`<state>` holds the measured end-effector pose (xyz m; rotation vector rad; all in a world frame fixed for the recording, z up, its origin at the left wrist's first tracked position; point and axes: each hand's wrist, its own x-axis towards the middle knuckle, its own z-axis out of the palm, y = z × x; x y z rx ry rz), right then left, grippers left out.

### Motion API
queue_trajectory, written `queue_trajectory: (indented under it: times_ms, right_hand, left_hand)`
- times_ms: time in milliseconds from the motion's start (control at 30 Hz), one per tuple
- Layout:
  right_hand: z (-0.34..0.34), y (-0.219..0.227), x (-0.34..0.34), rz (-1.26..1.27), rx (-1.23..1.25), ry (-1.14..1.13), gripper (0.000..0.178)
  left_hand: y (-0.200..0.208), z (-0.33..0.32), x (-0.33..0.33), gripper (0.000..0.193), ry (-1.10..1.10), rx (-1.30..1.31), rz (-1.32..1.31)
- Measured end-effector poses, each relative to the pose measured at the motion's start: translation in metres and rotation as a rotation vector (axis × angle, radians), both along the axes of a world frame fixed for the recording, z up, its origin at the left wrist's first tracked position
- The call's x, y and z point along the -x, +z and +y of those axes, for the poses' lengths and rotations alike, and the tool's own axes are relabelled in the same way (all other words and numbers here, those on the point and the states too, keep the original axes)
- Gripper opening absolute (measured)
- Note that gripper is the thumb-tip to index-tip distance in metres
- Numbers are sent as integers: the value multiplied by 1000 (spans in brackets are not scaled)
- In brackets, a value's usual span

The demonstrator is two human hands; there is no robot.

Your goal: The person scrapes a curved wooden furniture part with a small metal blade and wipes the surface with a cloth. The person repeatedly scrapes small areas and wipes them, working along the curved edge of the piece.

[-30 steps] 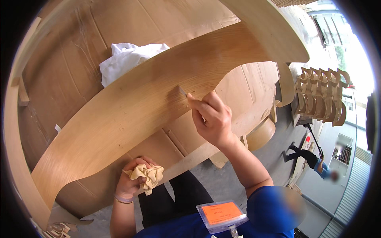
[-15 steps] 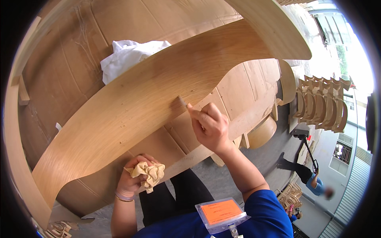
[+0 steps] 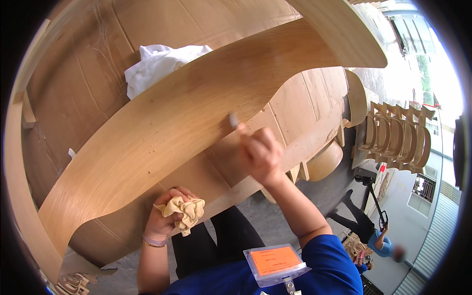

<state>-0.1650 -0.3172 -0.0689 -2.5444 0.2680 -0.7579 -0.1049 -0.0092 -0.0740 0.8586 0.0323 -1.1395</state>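
Observation:
A long curved wooden panel [image 3: 162,123] with visible grain and small dark specks stretches across the work surface. My right hand [image 3: 263,153], blurred, is closed around a small flat blade-like tool [image 3: 233,119]. The tool's pale tip is at the panel's near edge; motion blur hides its exact kind and whether it touches the wood. Below the panel, my left hand [image 3: 167,214] grips a crumpled cream-yellow cloth [image 3: 187,212], held away from the wood.
Brown cardboard [image 3: 64,93] lies beneath the panel, and a white cloth [image 3: 157,66] rests behind it. Wooden side pieces [image 3: 351,39] rise at both ends. Stacked curved wooden parts [image 3: 396,135] stand at right, near a person [image 3: 376,238] holding a pallet-truck handle.
My right hand and its tool have shifted slightly right and up along the panel's near edge. My left hand barely moves. The distant person has stepped left with the pallet truck.

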Motion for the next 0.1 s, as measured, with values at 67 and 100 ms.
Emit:
queue_trajectory:
  times_ms: [67, 100]
  right_hand:
    - [19, 2, 2, 62, -184, 145, 31]
    - [25, 7, 3, 93, -446, 131, 33]
  left_hand:
    - [3, 1, -2, 43, 14, 13, 51]
    - [6, 3, -5, 43, 17, 3, 37]
